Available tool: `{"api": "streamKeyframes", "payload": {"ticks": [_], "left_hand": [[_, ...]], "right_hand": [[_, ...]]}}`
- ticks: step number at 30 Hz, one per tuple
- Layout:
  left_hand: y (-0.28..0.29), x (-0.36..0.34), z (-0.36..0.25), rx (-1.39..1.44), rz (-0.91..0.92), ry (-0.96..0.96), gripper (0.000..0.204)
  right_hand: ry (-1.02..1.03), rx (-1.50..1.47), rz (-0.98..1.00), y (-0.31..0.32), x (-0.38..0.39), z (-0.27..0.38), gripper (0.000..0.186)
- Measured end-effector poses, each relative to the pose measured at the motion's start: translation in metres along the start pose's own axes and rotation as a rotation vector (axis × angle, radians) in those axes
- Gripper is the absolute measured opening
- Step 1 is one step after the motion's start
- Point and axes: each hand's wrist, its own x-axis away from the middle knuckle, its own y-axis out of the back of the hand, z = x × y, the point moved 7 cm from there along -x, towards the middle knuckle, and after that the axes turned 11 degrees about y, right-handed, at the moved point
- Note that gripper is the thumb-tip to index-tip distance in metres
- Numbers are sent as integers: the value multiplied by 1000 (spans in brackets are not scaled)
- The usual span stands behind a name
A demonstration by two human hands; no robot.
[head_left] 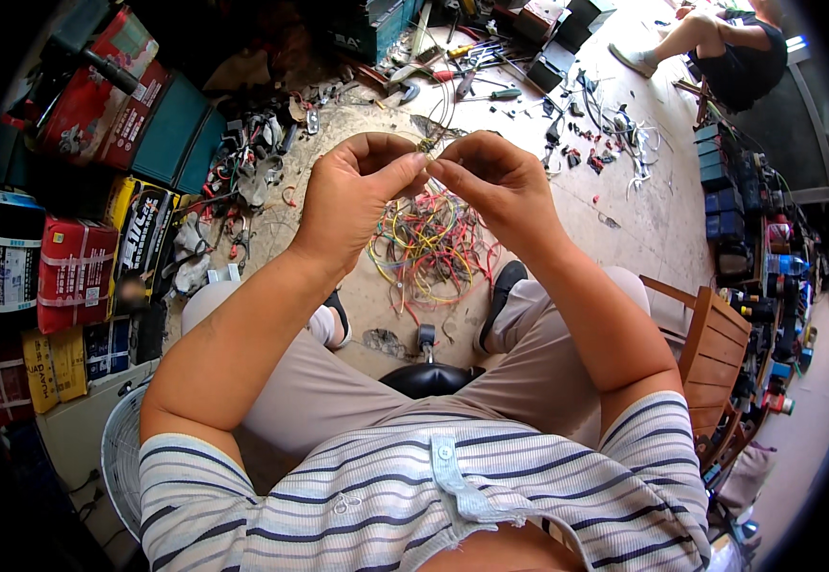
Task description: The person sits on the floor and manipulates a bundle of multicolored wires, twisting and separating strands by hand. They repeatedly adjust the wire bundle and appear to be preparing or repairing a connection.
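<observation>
above a tangle of red and yellow wires (436, 250) on the pale, stained floor (648, 234), the left hand (355, 195) and right hand (505, 191) meet, thumbs and fingertips pinched on thin, dark strands (426, 145) whose ends i cannot make out. to the left, printed characters mark a black-and-yellow carton (140, 234) and a strapped red box (76, 275); a slatted wooden chair (716, 348) stands at the right.

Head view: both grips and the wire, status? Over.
Left grip and right grip pinching thin wire, close together. Tangled coloured wires below, on floor. Nothing seen blocking either grip.
</observation>
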Motion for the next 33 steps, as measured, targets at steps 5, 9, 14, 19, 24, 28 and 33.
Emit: {"api": "streamKeyframes", "payload": {"ticks": [5, 9, 14, 19, 24, 28, 33], "left_hand": [[-2, 0, 2, 14, -12, 11, 18], [-3, -1, 3, 3, -9, 20, 20], [-3, -2, 4, -13, -2, 19, 19], [-3, -1, 3, -33, -7, 13, 17], [-2, -1, 3, -62, -8, 1, 16], [-3, 0, 2, -60, -2, -10, 14], [-1, 0, 2, -91, 1, -6, 14]], "right_hand": [[-33, 31, -53, 3, 1, -4, 12], [-63, -9, -88, 5, 2, -8, 12], [-54, -25, -108, 5, 2, -8, 11], [-30, 5, -106, 5, 1, -7, 10], [-31, 32, -94, 4, 2, -7, 8], [-26, -9, -108, 3, 1, -7, 8], [-45, 4, -95, 3, 2, -9, 8]]}}
